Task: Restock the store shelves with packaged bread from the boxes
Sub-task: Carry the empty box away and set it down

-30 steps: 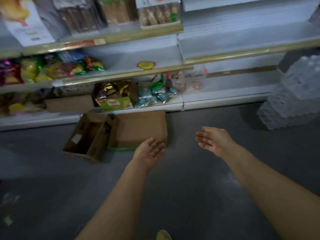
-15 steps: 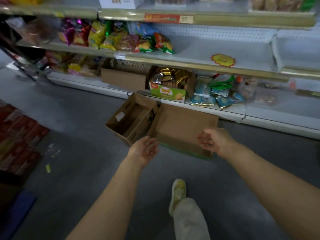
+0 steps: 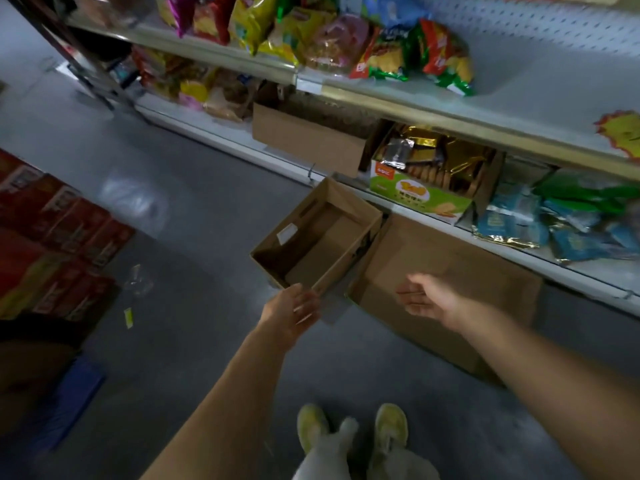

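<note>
Head view: a person stands over two cardboard boxes on a shop floor, both arms stretched toward them. Left hand [image 3: 294,311] hangs with fingers loose at the near rim of the open box [image 3: 313,244], which looks empty; right hand [image 3: 427,299], also relaxed and holding nothing, hovers over the flat box [image 3: 446,271] beside it. Snack bags and what may be wrapped bread [image 3: 332,43] crowd the left of the middle shelf [image 3: 519,74], whose right part lies bare. No bread shows in either box, so restocking appears unfinished, with fresh stock yet to be found.
</note>
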Available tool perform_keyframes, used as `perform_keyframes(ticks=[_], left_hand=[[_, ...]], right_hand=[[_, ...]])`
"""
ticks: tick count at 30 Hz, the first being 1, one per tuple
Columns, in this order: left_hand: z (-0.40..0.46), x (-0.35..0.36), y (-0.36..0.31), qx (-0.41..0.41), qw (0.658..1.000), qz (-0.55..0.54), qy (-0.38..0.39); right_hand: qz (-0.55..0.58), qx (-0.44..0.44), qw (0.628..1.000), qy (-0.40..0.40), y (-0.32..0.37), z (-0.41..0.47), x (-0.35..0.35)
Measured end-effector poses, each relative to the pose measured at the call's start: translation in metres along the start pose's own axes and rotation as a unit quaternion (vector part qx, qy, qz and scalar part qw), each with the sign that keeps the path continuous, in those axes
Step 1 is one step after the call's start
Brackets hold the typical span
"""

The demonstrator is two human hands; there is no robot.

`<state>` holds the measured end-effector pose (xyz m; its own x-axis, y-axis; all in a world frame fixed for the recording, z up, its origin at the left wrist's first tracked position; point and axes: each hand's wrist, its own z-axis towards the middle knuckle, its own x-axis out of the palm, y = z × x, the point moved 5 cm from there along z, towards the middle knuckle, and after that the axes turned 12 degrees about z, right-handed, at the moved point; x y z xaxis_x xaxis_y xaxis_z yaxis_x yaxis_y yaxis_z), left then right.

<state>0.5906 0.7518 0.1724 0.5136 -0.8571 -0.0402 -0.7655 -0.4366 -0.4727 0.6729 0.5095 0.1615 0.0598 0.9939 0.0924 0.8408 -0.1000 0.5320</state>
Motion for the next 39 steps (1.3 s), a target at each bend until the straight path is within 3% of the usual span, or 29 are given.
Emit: perform_keyframes(ticks=[13, 22, 27, 31, 39], left_hand=[[0.288, -0.076, -0.048, -0.085, 0.987, 0.101, -0.09], [0.442, -0.104, -0.028, -0.145, 0.977, 0.126, -0.094], [0.491, -0.105, -0.008, -0.151, 0.977, 0.132, -0.07], [0.515, -0.112, 0.001, -0.132, 0.973, 0.164, -0.097], [0.474, -0.128, -0.011, -0.102, 0.969, 0.196, -0.111]], right_hand=[[-0.057, 0.11, 0.992, -0.017, -0.05, 0.253, 0.143], [-0.068, 0.13, 0.987, -0.071, -0.103, 0.392, 0.179], [-0.049, 0.161, 0.977, -0.128, -0.131, 0.446, 0.183], [-0.028, 0.156, 0.976, -0.152, -0.149, 0.467, 0.181], [-0.032, 0.11, 0.982, -0.148, -0.133, 0.424, 0.188]])
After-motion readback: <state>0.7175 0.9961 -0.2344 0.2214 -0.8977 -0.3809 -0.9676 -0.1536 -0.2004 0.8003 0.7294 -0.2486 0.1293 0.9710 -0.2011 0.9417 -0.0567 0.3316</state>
